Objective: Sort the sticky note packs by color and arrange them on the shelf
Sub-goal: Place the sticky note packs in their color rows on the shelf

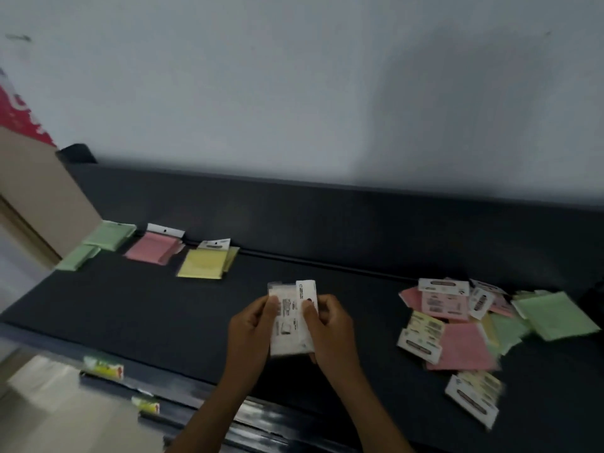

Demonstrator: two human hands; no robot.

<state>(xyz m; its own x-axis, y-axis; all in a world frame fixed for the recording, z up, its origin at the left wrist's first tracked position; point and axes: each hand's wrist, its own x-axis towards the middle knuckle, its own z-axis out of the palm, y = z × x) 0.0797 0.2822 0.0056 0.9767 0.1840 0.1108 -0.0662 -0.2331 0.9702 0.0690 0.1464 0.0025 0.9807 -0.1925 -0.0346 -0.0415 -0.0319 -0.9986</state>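
Setting: a person stands at a dark shelf (pixel 202 308) against a pale wall, looking down at both hands.
Left hand: the left hand (pixel 253 325) grips the left edge of a white pack (pixel 291 318), thumb on the front, fingers behind.
Right hand: the right hand (pixel 330 322) pinches the same pack's right edge, thumb across its printed header card.
Pack in hand: it is held upright above the shelf between the two hands, its printed back or label side facing the camera. Blur hides the text, and it may be two packs held together; I cannot tell.
Doing this step well: the colour decides the pile, so it seems wise to turn the pack until the paper shows clearly before carrying it away. This one looks white or very pale, and no white pile is visible, so it likely starts a new spot in the row.
Sorted row: up and to the left of the hands, near the back lip, lie three groups side by side. The yellow pile (pixel 204 263) is nearest the hands, the pink pile (pixel 153 250) is beyond it, and the green pile (pixel 98 245) is farthest left.
Unsorted heap: to the right of the right hand, a loose heap (pixel 464 325) of pink, green and yellow packs overlaps at odd angles, some face down.
Containers: a cardboard box (pixel 42 194) stands at the far left, touching the green pile. Its contents are out of sight.
Below the hands: small green and white labels (pixel 104 367) sit on the front edge of the shelf unit.
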